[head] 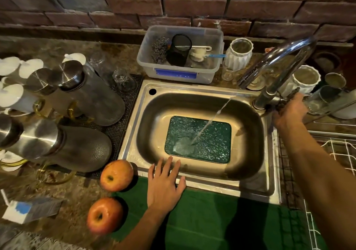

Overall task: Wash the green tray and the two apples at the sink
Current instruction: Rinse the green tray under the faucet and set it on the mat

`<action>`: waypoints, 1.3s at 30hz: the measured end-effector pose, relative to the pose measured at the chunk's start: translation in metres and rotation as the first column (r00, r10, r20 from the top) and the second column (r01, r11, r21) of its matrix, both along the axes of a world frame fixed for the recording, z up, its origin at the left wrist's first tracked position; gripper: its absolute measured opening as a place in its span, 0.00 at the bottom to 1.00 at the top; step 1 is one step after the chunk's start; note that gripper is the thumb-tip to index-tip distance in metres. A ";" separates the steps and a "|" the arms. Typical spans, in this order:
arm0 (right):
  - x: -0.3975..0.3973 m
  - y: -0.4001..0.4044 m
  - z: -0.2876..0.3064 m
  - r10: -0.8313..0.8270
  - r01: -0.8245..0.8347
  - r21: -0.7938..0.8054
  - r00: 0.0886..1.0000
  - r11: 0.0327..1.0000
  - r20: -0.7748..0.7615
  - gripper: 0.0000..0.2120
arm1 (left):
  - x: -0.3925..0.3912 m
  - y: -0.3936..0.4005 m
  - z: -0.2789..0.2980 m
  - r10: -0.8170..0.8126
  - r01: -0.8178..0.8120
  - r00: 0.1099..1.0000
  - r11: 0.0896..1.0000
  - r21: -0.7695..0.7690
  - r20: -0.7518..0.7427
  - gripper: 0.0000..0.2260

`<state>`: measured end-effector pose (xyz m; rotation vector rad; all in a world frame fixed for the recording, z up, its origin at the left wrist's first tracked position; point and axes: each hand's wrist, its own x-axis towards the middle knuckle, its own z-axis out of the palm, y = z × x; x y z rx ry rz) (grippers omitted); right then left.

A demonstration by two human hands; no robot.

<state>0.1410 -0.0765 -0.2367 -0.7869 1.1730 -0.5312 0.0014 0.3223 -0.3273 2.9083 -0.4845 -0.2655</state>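
The green tray lies flat on the bottom of the steel sink, and a stream of water from the faucet splashes on its left part. Two red-yellow apples rest on the counter left of the sink, one by the sink's front left corner and the other nearer to me. My left hand lies flat with fingers spread on the sink's front rim, holding nothing. My right hand is closed around the faucet handle at the tap's base.
A clear plastic box with scrubbers and a brush stands behind the sink. Steel-lidded jugs and upturned glasses fill the left counter. White ribbed jars stand by the faucet. A green mat lies in front and a wire rack on the right.
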 end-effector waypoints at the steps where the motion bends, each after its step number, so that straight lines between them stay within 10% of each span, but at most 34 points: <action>1: 0.000 -0.001 -0.001 -0.001 0.001 -0.014 1.000 1.000 -0.018 0.19 | 0.000 0.000 0.000 -0.001 0.001 1.000 1.000 0.000 0.000 0.23; 13: -0.038 0.067 -0.060 0.367 -0.518 -0.314 0.825 0.796 -0.430 0.15 | 0.047 -0.019 0.017 0.144 -0.174 0.967 0.976 -0.134 -0.211 0.19; 21: -0.050 0.086 -0.111 0.687 -0.723 0.123 0.569 0.680 -0.452 0.06 | 0.154 -0.022 -0.027 0.422 -0.826 0.515 0.477 -0.300 -0.746 0.18; 39: -0.029 0.078 -0.165 0.659 -0.718 0.127 0.534 0.685 -0.530 0.17 | 0.184 -0.019 -0.098 0.566 -0.904 0.397 0.377 -0.201 -0.723 0.07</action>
